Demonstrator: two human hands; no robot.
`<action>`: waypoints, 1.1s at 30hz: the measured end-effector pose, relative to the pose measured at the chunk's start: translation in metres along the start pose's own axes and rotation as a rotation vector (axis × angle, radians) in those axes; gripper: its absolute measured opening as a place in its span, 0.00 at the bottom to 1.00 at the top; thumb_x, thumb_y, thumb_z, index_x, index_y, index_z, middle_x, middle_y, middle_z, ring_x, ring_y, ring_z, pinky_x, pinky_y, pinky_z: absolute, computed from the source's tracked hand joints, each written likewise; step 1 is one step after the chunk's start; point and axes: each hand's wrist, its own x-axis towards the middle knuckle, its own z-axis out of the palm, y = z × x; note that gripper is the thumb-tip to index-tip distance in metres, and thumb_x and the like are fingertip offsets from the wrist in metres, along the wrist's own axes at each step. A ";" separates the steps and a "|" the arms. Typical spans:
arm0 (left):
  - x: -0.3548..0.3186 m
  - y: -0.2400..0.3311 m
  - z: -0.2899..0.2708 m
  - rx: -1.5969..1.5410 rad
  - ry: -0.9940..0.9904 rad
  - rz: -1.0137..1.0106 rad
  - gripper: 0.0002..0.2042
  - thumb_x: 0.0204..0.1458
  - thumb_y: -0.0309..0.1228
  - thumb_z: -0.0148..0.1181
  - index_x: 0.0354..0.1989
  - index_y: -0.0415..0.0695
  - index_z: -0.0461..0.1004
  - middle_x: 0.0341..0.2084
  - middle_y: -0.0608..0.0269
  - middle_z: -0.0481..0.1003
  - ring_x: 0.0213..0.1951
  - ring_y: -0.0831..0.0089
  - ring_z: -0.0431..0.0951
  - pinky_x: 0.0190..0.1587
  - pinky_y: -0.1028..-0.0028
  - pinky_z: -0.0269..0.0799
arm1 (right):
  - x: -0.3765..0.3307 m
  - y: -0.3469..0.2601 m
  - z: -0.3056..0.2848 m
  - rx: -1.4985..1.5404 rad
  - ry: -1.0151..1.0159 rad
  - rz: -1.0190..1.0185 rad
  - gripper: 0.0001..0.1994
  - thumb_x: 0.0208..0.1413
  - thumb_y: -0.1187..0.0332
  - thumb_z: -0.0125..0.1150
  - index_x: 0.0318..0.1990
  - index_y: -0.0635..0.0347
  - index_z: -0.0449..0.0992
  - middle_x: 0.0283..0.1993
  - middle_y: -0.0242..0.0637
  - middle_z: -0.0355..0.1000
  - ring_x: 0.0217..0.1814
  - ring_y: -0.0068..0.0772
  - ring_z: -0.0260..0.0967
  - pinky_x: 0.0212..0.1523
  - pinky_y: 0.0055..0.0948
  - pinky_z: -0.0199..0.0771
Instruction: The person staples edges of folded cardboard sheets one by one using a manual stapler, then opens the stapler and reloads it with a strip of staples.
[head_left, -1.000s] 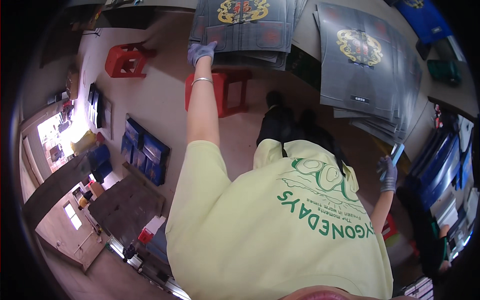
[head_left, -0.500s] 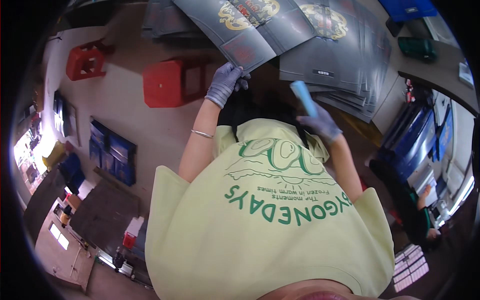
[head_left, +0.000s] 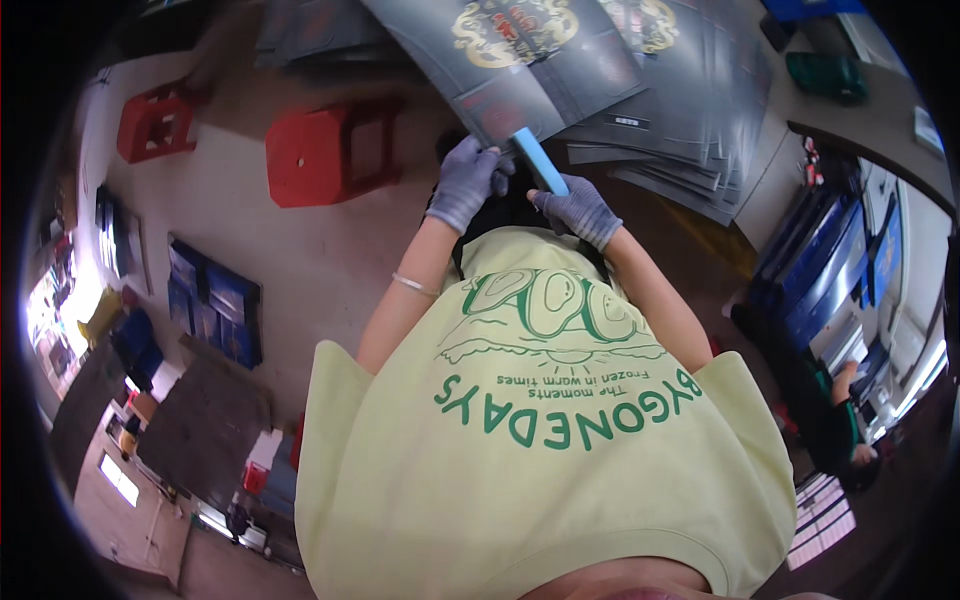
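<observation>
My left hand (head_left: 470, 185), in a grey-purple glove, is closed at the near edge of a dark grey printed cardboard sheet (head_left: 585, 95) with gold and red patterns. My right hand (head_left: 582, 210), gloved alike, grips a flat light blue bar (head_left: 541, 162). The bar slants up and to the left, and its far end meets or overlaps the sheet's near edge beside my left fingers; whether it presses there I cannot tell. Under the sheet and to its right lies a fanned stack of similar dark sheets (head_left: 700, 130).
More dark sheets (head_left: 325, 35) lie at the far left. Red plastic stools (head_left: 310, 155) (head_left: 155, 125) stand on the floor to the left. Blue panels (head_left: 215, 300) are farther left, and other blue panels (head_left: 825, 270) stand at the right, near another person (head_left: 835, 420).
My right hand has moved left and forward, bringing the blue bar to the sheet's near edge. My left hand has shifted slightly right, still at that edge.
</observation>
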 end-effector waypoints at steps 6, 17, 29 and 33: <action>-0.023 0.002 -0.054 0.118 -0.090 0.068 0.10 0.56 0.34 0.50 0.39 0.40 0.68 0.22 0.65 0.73 0.19 0.79 0.72 0.20 0.81 0.64 | -0.011 0.018 -0.067 0.379 0.179 -0.212 0.14 0.51 0.59 0.63 0.32 0.61 0.72 0.22 0.30 0.69 0.23 0.20 0.67 0.21 0.19 0.63; 0.019 -0.022 0.008 -0.399 -0.195 0.150 0.12 0.59 0.31 0.50 0.47 0.38 0.70 0.46 0.59 0.71 0.47 0.75 0.71 0.54 0.73 0.65 | -0.065 0.037 -0.041 0.065 0.088 -0.244 0.15 0.50 0.62 0.63 0.37 0.64 0.70 0.31 0.34 0.70 0.33 0.20 0.67 0.38 0.23 0.68; 0.054 0.007 -0.071 -0.665 -0.771 0.026 0.35 0.55 0.59 0.36 0.60 0.41 0.55 0.59 0.48 0.59 0.59 0.53 0.62 0.58 0.56 0.59 | -0.085 0.147 -0.124 0.695 0.478 -0.172 0.14 0.48 0.62 0.63 0.39 0.61 0.74 0.37 0.30 0.69 0.32 0.20 0.65 0.36 0.18 0.66; 0.050 -0.014 -0.011 -0.276 -0.363 -0.128 0.24 0.57 0.46 0.47 0.56 0.42 0.59 0.52 0.50 0.66 0.50 0.55 0.70 0.47 0.61 0.70 | -0.058 0.101 -0.080 0.656 0.369 -0.238 0.20 0.48 0.59 0.63 0.44 0.62 0.69 0.34 0.33 0.70 0.33 0.23 0.69 0.34 0.20 0.69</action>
